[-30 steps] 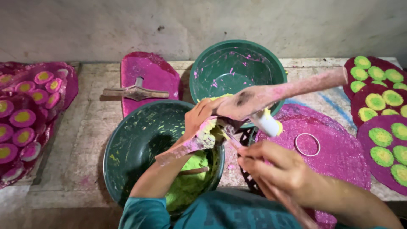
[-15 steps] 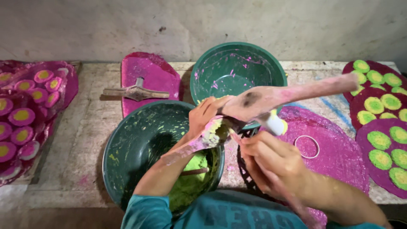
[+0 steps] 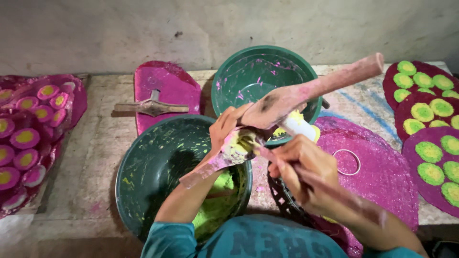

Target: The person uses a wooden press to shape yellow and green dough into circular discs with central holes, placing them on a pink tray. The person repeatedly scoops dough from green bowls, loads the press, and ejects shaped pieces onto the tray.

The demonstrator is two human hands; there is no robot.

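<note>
A long pink-stained wooden paddle [image 3: 315, 91] slants from lower left to upper right above two green bowls [image 3: 181, 167], its lower end gripped by the left hand [image 3: 229, 126], while the right hand [image 3: 299, 165] pinches a thin stick whose tip is hidden in yellow-green paste.

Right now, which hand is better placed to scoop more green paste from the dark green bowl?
Left. The left hand sits directly above the dark green bowl of green paste; the right hand is beside its rim.
</note>
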